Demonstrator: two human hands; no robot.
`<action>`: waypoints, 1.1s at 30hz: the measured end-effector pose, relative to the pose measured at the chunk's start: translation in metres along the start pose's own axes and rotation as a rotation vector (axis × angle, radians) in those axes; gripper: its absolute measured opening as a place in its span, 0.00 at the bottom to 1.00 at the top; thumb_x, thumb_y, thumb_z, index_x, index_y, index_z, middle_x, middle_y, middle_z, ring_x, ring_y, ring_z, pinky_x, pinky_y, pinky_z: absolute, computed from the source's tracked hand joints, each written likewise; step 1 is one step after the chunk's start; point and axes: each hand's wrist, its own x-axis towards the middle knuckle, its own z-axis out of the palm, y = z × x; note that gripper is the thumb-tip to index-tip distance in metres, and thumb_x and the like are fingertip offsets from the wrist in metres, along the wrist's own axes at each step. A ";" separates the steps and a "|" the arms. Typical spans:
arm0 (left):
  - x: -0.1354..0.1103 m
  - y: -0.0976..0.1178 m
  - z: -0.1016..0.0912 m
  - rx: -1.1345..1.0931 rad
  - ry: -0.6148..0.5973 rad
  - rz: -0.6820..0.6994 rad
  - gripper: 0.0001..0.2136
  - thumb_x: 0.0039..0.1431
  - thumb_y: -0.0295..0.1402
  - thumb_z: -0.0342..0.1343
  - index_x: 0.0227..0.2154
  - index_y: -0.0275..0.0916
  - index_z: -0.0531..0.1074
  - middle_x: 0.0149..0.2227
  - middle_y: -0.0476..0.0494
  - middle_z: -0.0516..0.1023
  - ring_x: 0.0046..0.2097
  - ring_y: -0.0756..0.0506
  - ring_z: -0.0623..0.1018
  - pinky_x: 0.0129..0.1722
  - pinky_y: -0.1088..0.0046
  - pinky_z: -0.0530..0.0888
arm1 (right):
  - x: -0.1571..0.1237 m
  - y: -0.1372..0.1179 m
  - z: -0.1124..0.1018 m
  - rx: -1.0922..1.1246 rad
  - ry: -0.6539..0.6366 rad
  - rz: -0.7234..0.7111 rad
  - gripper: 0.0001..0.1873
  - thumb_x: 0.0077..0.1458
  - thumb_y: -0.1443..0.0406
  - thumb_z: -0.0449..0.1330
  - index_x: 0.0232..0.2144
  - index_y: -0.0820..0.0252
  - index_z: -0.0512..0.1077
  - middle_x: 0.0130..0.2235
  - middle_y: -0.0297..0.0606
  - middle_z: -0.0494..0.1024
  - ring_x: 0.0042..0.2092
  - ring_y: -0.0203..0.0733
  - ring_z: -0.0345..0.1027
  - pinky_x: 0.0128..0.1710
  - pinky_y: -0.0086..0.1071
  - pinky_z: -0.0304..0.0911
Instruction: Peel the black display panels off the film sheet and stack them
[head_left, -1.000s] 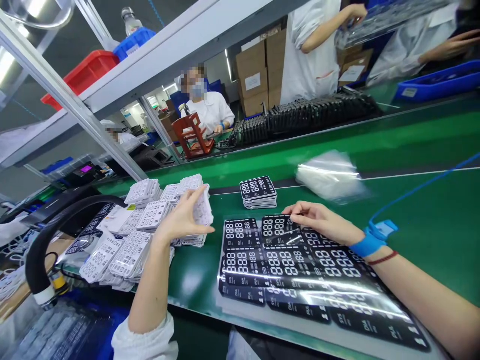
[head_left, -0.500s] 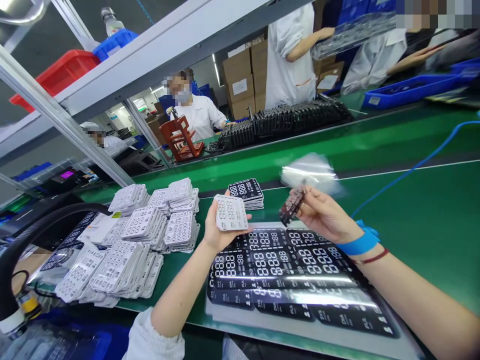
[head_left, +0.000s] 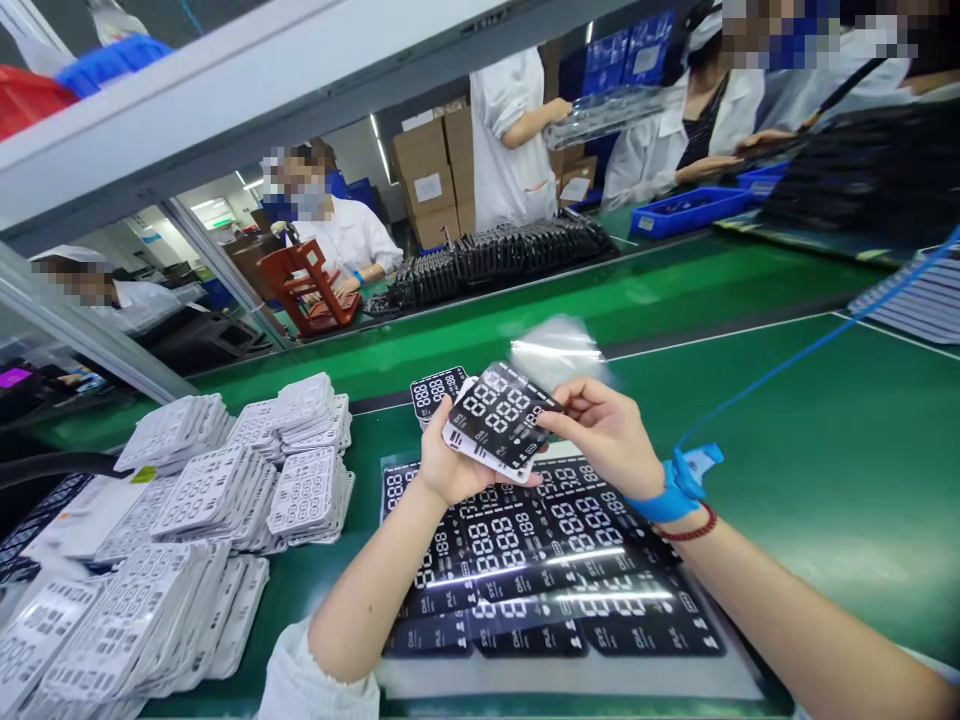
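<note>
My left hand point(head_left: 454, 465) holds a white numeral-printed panel point(head_left: 480, 450) with a black LCD-style panel point(head_left: 504, 415) lying on it. My right hand point(head_left: 604, 435) pinches the black panel's right corner. Below my hands, several black panels with white digits point(head_left: 540, 530) lie overlapped on a pale sheet. A short stack of black panels point(head_left: 433, 390) sits partly hidden behind my left hand. Piles of white panels point(head_left: 307, 495) stand to the left. A crumpled transparent plastic bag point(head_left: 559, 350) lies just beyond my hands.
The green bench point(head_left: 787, 480) extends right, with a blue cord point(head_left: 795, 365) across it from my blue wrist strap point(head_left: 664, 500). Beyond a belt, co-workers stand near rows of black parts point(head_left: 495, 255), a blue tray point(head_left: 690, 212), a red fixture point(head_left: 304, 290) and cardboard boxes point(head_left: 427, 180).
The black panel now lies on the white panel, with both hands together holding them. My hands have moved closer, and the view has swung, shifting the scene left.
</note>
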 end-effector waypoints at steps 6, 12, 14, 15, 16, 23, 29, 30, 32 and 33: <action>-0.002 -0.001 0.001 0.032 -0.092 -0.039 0.34 0.58 0.57 0.29 0.54 0.37 0.62 0.51 0.33 0.70 0.52 0.28 0.69 0.49 0.35 0.56 | -0.005 -0.007 0.002 -0.057 -0.016 -0.041 0.17 0.43 0.54 0.68 0.25 0.57 0.67 0.23 0.31 0.69 0.25 0.34 0.65 0.21 0.28 0.65; 0.000 -0.003 0.001 0.030 -0.081 -0.036 0.36 0.57 0.57 0.26 0.57 0.39 0.59 0.54 0.31 0.66 0.52 0.27 0.69 0.48 0.34 0.57 | -0.006 -0.009 0.002 -0.064 -0.002 -0.030 0.18 0.42 0.52 0.68 0.24 0.56 0.67 0.22 0.31 0.69 0.24 0.35 0.65 0.19 0.28 0.65; 0.000 -0.003 0.000 0.027 -0.082 -0.035 0.36 0.57 0.58 0.26 0.56 0.38 0.59 0.54 0.31 0.66 0.52 0.27 0.69 0.48 0.35 0.57 | -0.006 -0.008 0.002 -0.053 0.002 -0.036 0.18 0.41 0.53 0.68 0.24 0.57 0.66 0.22 0.30 0.69 0.24 0.34 0.65 0.19 0.27 0.66; -0.001 -0.003 0.000 0.024 -0.085 -0.032 0.36 0.57 0.58 0.27 0.56 0.38 0.60 0.54 0.31 0.66 0.53 0.27 0.68 0.49 0.35 0.57 | -0.006 -0.008 0.002 -0.051 0.003 -0.040 0.18 0.41 0.53 0.68 0.24 0.57 0.66 0.22 0.30 0.70 0.24 0.34 0.65 0.19 0.27 0.66; -0.001 -0.003 0.000 0.021 -0.091 -0.029 0.36 0.57 0.58 0.27 0.55 0.37 0.60 0.54 0.31 0.66 0.53 0.27 0.68 0.49 0.35 0.57 | -0.006 -0.008 0.001 -0.052 0.002 -0.043 0.18 0.42 0.53 0.69 0.24 0.57 0.66 0.22 0.30 0.70 0.24 0.34 0.65 0.19 0.27 0.66; -0.001 -0.002 0.001 -0.027 -0.122 -0.015 0.34 0.59 0.56 0.26 0.59 0.39 0.55 0.56 0.30 0.64 0.57 0.26 0.63 0.50 0.33 0.56 | -0.007 -0.007 0.001 -0.034 -0.021 -0.078 0.15 0.44 0.58 0.68 0.24 0.58 0.67 0.22 0.30 0.71 0.23 0.33 0.67 0.20 0.25 0.67; -0.001 -0.003 0.000 -0.024 -0.117 0.006 0.31 0.60 0.55 0.28 0.61 0.45 0.52 0.57 0.32 0.63 0.55 0.26 0.66 0.48 0.30 0.55 | -0.008 -0.007 0.000 -0.034 -0.054 -0.059 0.13 0.45 0.61 0.68 0.25 0.59 0.67 0.22 0.29 0.71 0.22 0.32 0.67 0.20 0.25 0.68; -0.001 -0.003 0.000 -0.023 -0.111 0.009 0.31 0.60 0.55 0.28 0.61 0.45 0.52 0.57 0.32 0.62 0.55 0.26 0.66 0.47 0.30 0.55 | -0.008 -0.007 0.000 -0.041 -0.060 -0.055 0.13 0.45 0.61 0.68 0.25 0.59 0.67 0.22 0.29 0.71 0.22 0.32 0.67 0.20 0.25 0.68; -0.002 -0.003 0.000 -0.031 -0.102 0.008 0.31 0.60 0.54 0.29 0.61 0.45 0.53 0.57 0.32 0.63 0.55 0.26 0.67 0.47 0.30 0.55 | -0.008 -0.006 0.000 -0.063 -0.060 -0.050 0.13 0.45 0.60 0.68 0.24 0.59 0.67 0.22 0.29 0.71 0.22 0.32 0.66 0.20 0.25 0.68; -0.002 -0.003 0.000 -0.039 -0.099 0.004 0.31 0.60 0.54 0.29 0.61 0.45 0.53 0.57 0.32 0.63 0.55 0.26 0.67 0.47 0.30 0.56 | -0.009 -0.006 -0.001 -0.077 -0.057 -0.049 0.14 0.45 0.60 0.68 0.24 0.59 0.67 0.22 0.29 0.71 0.22 0.32 0.66 0.20 0.25 0.68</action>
